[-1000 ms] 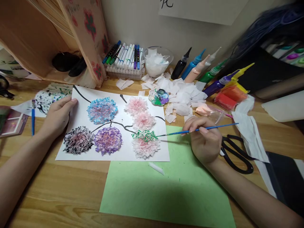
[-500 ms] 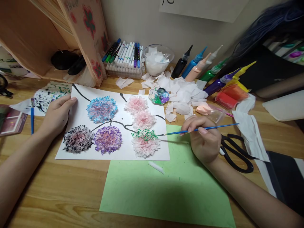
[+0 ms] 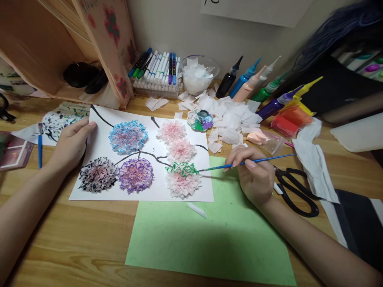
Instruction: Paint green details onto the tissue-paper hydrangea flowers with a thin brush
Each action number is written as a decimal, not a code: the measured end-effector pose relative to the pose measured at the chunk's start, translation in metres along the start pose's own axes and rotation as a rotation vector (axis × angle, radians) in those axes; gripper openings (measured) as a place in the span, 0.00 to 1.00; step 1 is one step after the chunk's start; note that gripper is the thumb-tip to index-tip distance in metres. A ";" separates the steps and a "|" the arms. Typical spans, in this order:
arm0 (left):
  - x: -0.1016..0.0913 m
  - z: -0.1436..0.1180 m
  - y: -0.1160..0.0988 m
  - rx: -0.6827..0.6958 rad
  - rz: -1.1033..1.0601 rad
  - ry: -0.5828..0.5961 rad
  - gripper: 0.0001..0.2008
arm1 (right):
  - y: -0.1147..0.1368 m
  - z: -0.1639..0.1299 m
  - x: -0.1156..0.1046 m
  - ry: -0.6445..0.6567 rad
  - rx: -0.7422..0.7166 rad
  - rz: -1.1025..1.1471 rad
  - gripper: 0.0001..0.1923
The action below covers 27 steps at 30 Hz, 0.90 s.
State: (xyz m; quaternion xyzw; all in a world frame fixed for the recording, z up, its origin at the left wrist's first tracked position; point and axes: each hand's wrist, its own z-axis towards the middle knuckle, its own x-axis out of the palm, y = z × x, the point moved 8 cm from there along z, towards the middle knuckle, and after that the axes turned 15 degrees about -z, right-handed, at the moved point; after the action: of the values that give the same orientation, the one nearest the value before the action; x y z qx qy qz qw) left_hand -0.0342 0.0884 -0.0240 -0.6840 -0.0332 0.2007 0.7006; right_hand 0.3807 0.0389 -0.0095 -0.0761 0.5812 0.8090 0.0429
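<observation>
My left hand (image 3: pixel 74 141) grips the left edge of a white sheet of paper (image 3: pixel 98 149), thumb on top. Black branch lines and several ruffled tissue-paper flowers cover the sheet. One flower is tipped in blue (image 3: pixel 128 137), one in black (image 3: pixel 98 174), one in purple (image 3: pixel 136 175). Two others are plain pink (image 3: pixel 181 151). Between the fingers of my right hand (image 3: pixel 254 171) is a thin blue paintbrush (image 3: pixel 260 160). Its tip touches the right side of the lower right flower (image 3: pixel 184 181), whose upper part has green edges and whose lower part is pale pink.
A flower-shaped paint palette (image 3: pixel 200 120) lies behind the sheet beside scattered tissue pieces (image 3: pixel 230 119). Paint bottles (image 3: pixel 247 87), a clear bowl (image 3: pixel 200 75) and a marker box (image 3: pixel 158 85) stand along the wall. Black scissors (image 3: pixel 299 193) lie right of my right hand, green paper (image 3: pixel 209 247) in front.
My right hand and the paintbrush have shifted slightly left, the tip staying at the green-edged flower. My left hand and the sheet look nearly still.
</observation>
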 end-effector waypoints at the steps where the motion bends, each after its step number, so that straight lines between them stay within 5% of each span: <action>1: 0.000 0.000 0.000 0.000 0.001 0.005 0.17 | -0.001 0.000 -0.001 -0.008 0.004 0.000 0.09; 27: -0.001 0.001 0.003 -0.024 0.009 -0.001 0.14 | -0.008 0.000 0.000 -0.011 0.048 0.034 0.09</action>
State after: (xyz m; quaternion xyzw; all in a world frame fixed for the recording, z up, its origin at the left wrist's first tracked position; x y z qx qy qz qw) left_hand -0.0360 0.0894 -0.0262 -0.6922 -0.0327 0.2038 0.6915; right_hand 0.3821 0.0415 -0.0166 -0.0605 0.6015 0.7958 0.0342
